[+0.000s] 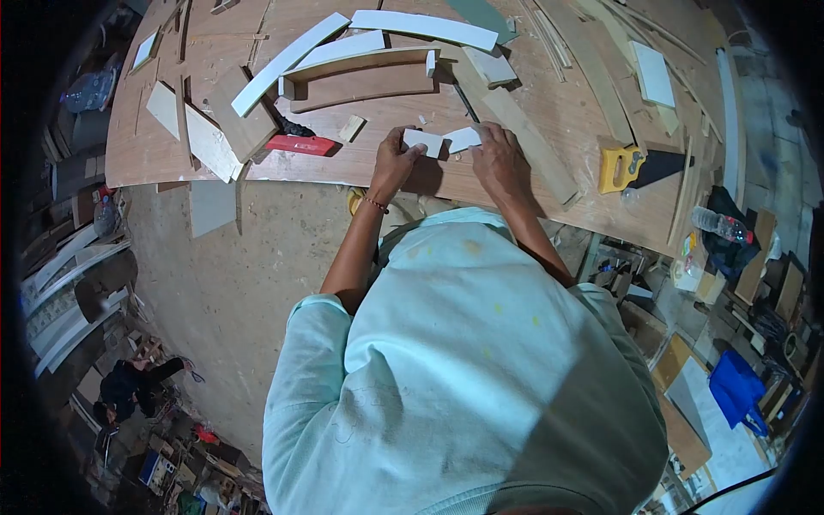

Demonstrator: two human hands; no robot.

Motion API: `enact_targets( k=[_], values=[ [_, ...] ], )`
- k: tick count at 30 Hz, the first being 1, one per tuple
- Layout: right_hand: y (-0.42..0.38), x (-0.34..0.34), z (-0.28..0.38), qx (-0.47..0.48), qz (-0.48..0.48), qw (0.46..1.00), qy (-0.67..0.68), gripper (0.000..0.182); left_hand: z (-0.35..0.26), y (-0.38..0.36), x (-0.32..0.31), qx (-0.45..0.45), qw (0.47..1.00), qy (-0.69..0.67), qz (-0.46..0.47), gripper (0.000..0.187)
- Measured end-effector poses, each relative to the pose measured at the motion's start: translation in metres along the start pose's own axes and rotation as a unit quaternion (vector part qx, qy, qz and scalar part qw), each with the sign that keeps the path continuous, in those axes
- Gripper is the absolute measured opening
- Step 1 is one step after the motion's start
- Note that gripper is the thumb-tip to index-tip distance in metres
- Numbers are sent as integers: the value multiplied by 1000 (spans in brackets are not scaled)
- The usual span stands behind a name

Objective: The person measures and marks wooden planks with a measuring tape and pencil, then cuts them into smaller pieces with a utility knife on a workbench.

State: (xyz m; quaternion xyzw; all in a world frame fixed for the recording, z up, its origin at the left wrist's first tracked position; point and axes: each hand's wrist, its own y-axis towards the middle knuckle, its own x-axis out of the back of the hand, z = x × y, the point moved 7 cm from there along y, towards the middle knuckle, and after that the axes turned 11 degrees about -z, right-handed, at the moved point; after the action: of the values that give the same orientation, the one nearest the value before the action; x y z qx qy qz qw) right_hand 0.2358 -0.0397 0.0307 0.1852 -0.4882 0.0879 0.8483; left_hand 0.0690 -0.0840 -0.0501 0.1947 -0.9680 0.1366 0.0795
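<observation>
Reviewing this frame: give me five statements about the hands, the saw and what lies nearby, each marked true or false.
1. The left hand holds one white piece, the right hand a second white piece. True.
2. The bracelet is on the right wrist. False: it is on the left.
3. The saw lies to the right of both hands. True.
4. The red object lies between the hands. False: it lies left of the left hand.
5. Nobody else is in view. False: another person is at the lower left.

Woodworking workshop, handsaw, wood offcuts, littered workbench
</observation>
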Motion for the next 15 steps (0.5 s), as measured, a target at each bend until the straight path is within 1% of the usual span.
enact_targets(
  k=[1,3,4,5,6,7,8,11,13,14,15],
  values=[
    [0,1,-2,-1,-1,1000,0,31,1,1,-3,0,1000,1,1,32],
    [0,0,-3,10,20,999,-25,33,7,2,-5,55,998,-34,-22,36],
    [-4,-8,-19,-13,21,999,-38,34,3,0,-6,53,997,-27,-40,36],
    [-6,-24,-30,-23,26,999,-32,35,-7,-3,-1,18,995,79,-59,36],
    [-4,-33,-31,-27,12,998,-54,35,-11,-5,11,-6,979,188,-82,37],
    [5,-13,-3,-11,52,997,-57,33,-11,-5,13,-9,989,138,-59,35],
    [5,-10,3,-18,19,1000,1,31,-27,-10,22,-12,986,153,-68,32],
    [13,-12,27,18,3,1000,5,27,-30,-16,40,-33,981,156,-114,31],
    [17,-35,40,61,-14,992,108,24,-31,-22,61,-50,970,160,-175,31],
    [19,-48,46,71,-9,991,111,24,-29,-24,72,-47,969,157,-186,31],
    [21,-62,58,87,15,984,155,23,-21,-27,85,-24,963,171,-206,30]
  ],
)
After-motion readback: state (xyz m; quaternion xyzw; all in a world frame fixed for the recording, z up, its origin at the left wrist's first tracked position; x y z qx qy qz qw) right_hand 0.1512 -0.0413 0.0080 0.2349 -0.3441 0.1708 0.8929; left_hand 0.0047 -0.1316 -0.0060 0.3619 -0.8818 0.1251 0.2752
